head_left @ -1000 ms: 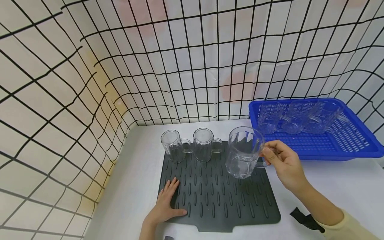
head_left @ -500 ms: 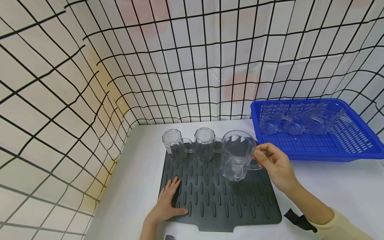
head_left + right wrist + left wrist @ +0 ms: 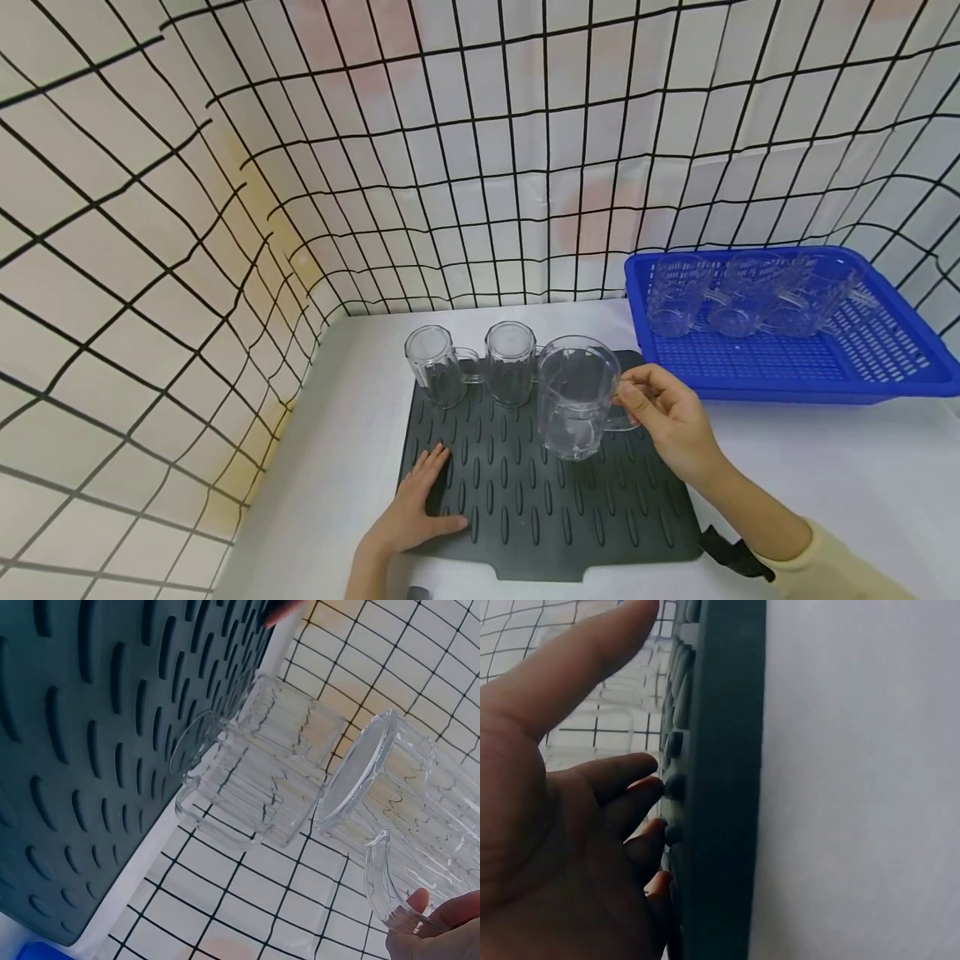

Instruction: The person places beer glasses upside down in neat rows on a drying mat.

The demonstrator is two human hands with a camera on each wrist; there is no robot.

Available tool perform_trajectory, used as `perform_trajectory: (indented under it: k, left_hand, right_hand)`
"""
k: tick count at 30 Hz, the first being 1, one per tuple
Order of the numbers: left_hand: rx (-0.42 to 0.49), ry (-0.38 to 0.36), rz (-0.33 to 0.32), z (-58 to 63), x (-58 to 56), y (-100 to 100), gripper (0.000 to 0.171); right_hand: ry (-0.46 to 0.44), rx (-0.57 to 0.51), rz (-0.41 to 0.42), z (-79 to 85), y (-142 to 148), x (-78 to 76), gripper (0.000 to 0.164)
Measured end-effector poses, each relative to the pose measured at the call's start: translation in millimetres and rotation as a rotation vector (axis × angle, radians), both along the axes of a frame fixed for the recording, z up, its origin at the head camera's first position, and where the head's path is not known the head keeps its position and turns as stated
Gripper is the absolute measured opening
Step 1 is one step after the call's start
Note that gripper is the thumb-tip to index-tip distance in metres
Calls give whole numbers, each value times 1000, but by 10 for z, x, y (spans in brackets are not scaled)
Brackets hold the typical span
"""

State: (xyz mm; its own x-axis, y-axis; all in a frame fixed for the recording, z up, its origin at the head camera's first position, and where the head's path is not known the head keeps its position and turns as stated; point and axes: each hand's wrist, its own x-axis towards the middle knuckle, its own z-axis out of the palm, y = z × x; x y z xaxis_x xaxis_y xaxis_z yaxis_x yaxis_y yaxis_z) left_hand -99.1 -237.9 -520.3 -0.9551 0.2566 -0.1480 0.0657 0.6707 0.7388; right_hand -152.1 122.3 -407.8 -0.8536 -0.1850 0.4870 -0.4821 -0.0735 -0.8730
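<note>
My right hand (image 3: 670, 425) pinches the handle of a clear glass mug (image 3: 576, 400), held upright with its mouth up over the dark grey ridged mat (image 3: 540, 517). In the right wrist view the mug (image 3: 412, 802) hangs apart from the mat, its base toward it. Two more glass mugs stand upside down at the mat's back edge, a left mug (image 3: 437, 367) and a right mug (image 3: 510, 364), handles pointing right. My left hand (image 3: 412, 508) rests with spread fingers on the mat's left side; in the left wrist view its fingertips touch the ridges.
A blue plastic basket (image 3: 787, 390) at the back right holds several glass mugs (image 3: 738, 300). Black wire grid (image 3: 480, 167) walls stand behind and to the left of the white table (image 3: 300, 500). A black strap (image 3: 735, 554) lies by my right wrist.
My right hand has carried the glass mug left and slightly toward me, from the mat's right side to nearer its middle. The left hand stays in place.
</note>
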Motion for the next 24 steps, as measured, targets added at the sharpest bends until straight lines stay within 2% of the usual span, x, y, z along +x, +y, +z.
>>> perform_trajectory:
  k: [5, 9, 13, 16, 18, 21, 24]
  left_hand:
    - [-33, -10, 10, 78, 14, 31, 99]
    - [-56, 33, 5, 210, 38, 157, 90]
    - [3, 86, -33, 327, 23, 349, 78]
    - [105, 83, -43, 363, -6, 511, 70]
    - [198, 53, -21, 366, -34, 639, 67]
    - [364, -57, 64, 381, -72, 851, 68]
    - [622, -213, 155, 417, -120, 1043, 77]
  right_hand:
    - [1, 1, 19, -23, -48, 8, 10]
    - [8, -2, 31, -48, -83, 19, 9]
    - [16, -16, 49, -57, -111, 30, 9]
    - [18, -11, 44, -54, -128, 40, 9]
    - [21, -7, 39, -55, -137, 44, 10]
    - [32, -12, 43, -65, -145, 46, 9]
    - [41, -18, 48, -81, -150, 47, 9]
